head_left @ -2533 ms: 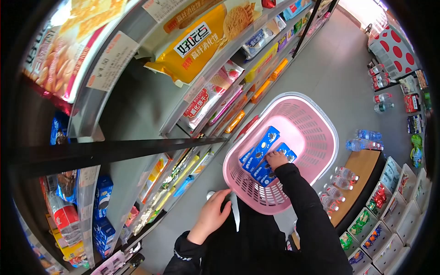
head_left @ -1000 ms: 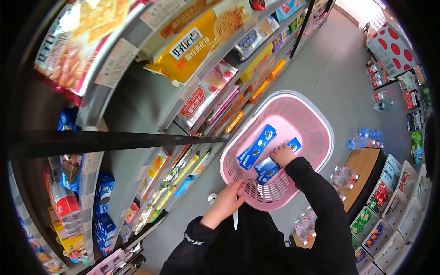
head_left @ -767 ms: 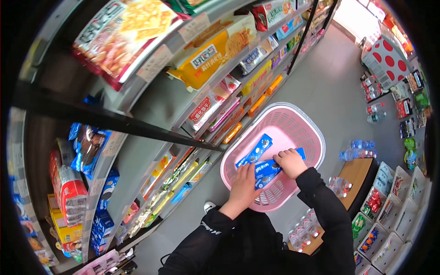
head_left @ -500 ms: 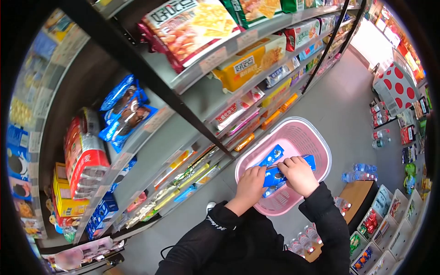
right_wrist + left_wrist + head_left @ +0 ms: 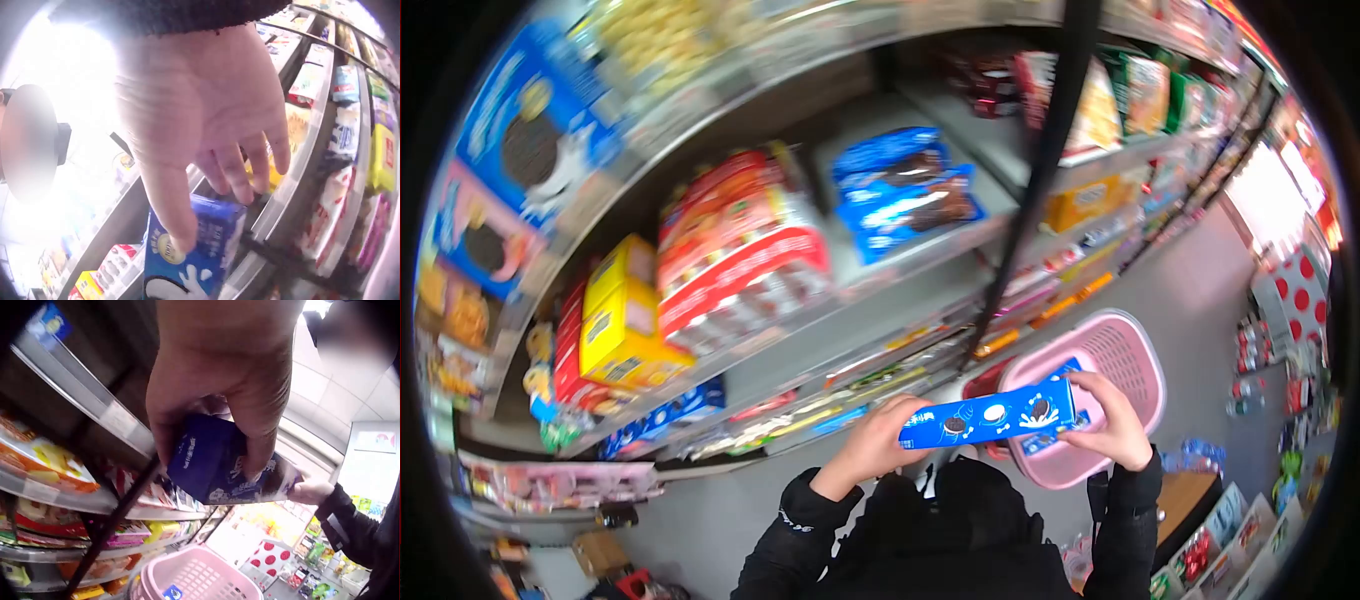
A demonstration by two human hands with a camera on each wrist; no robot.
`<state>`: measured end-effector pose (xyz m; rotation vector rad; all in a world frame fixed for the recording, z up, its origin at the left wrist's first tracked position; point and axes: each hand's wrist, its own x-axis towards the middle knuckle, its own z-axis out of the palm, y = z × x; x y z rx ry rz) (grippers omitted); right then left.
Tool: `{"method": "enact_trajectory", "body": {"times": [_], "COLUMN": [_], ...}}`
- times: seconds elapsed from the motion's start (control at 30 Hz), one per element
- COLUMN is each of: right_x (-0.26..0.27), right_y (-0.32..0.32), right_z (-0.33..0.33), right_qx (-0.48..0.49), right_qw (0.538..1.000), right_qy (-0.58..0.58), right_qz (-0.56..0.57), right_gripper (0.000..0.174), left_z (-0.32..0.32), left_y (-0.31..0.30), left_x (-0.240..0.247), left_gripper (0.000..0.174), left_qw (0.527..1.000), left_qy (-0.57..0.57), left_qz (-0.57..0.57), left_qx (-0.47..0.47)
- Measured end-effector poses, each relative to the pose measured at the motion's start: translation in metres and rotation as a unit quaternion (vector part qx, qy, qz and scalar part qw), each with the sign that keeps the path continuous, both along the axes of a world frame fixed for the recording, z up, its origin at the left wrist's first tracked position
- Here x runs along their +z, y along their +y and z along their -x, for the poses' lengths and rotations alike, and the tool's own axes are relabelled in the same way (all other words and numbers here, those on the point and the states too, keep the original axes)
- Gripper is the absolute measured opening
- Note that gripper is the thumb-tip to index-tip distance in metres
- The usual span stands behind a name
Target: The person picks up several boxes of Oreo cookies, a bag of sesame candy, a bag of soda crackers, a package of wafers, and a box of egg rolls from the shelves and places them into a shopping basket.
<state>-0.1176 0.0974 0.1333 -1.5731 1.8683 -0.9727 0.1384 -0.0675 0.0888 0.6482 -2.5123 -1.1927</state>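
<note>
Head view, lower centre of the frame: box (image 5: 990,420), long and blue with a cookie print, is held roughly level in the air. It sits just left of and above the basket (image 5: 1138,352) and touches neither the basket nor the shelf (image 5: 920,262).

Left grip (image 5: 878,447), a bare hand in a black sleeve, is closed on the box's left end. In the left wrist view the fingers (image 5: 259,434) and thumb curl round the dark blue end of the box (image 5: 215,465), pinching it from both sides.

Right grip (image 5: 1108,425), also bare with a black sleeve, is closed on the box's right end, with the fingers wrapped over it. In the right wrist view the thumb presses on the printed face of the box (image 5: 194,250) and the other fingers (image 5: 240,175) bend over its far edge.

The basket is pink and perforated. It stands on the grey floor at the lower right, just beside the lowest shelf. The left wrist view shows a small blue pack (image 5: 172,592) lying inside it.

The shelf fills the upper and left parts of the frame, blurred.
- Blue bags (image 5: 905,195) sit at the upper centre.
- Red packs (image 5: 735,250) are to their left.
- Yellow boxes (image 5: 625,320) are further left.
- A black post (image 5: 1040,170) runs from the top centre down towards the basket's left side.
</note>
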Motion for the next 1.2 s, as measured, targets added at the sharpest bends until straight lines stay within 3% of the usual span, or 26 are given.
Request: {"method": "enact_trajectory", "body": {"times": [0.27, 0.37, 0.43, 0.5, 0.57, 0.63, 0.7, 0.97, 1.03, 1.1, 1.2], "right_x": [-0.027, -0.023, -0.021, -0.022, -0.015, -0.019, -0.032, -0.071, -0.076, -0.073, -0.089], "right_y": [-0.082, -0.107, -0.122, -0.137, -0.154, -0.171, -0.185, -0.24, -0.246, -0.247, -0.256], "right_z": [-0.092, -0.117, -0.129, -0.136, -0.145, -0.149, -0.15, -0.148, -0.149, -0.154, -0.152], "right_qx": [0.129, 0.153, 0.16, 0.148, 0.149, 0.144, 0.123, 0.149, 0.136, 0.139, 0.15], "right_qw": [0.984, 0.984, 0.982, 0.982, 0.977, 0.977, 0.982, 0.967, 0.985, 0.984, 0.984], "right_qy": [-0.125, -0.067, -0.053, -0.042, -0.042, -0.056, -0.07, -0.191, -0.096, -0.115, -0.095], "right_qz": [0.016, 0.057, 0.083, 0.11, 0.145, 0.148, 0.128, 0.082, 0.036, 0.011, 0.027], "right_gripper": [0.053, 0.054, 0.054, 0.053, 0.053, 0.053, 0.053, 0.055, 0.046, 0.042, 0.057], "left_z": [-0.127, -0.155, -0.167, -0.169, -0.169, -0.168, -0.166, -0.175, -0.173, -0.174, -0.176], "left_y": [-0.027, -0.038, -0.05, -0.061, -0.07, -0.078, -0.089, -0.123, -0.126, -0.128, -0.131], "left_x": [0.026, 0.035, 0.031, 0.037, 0.033, 0.027, 0.02, 0.0, 0.004, 0.0, -0.002], "left_gripper": [0.05, 0.053, 0.052, 0.052, 0.051, 0.053, 0.055, 0.051, 0.047, 0.045, 0.045], "left_qw": [0.995, 0.991, 0.989, 0.988, 0.965, 0.956, 0.921, 0.904, 0.896, 0.886, 0.882], "left_qy": [-0.043, -0.054, -0.035, -0.015, -0.008, -0.01, -0.029, -0.128, -0.149, -0.164, -0.186], "left_qz": [-0.009, -0.022, 0.067, 0.08, 0.123, 0.161, 0.275, 0.331, 0.358, 0.379, 0.379], "left_qx": [0.088, 0.117, 0.127, 0.134, 0.233, 0.245, 0.273, 0.24, 0.216, 0.213, 0.209]}}
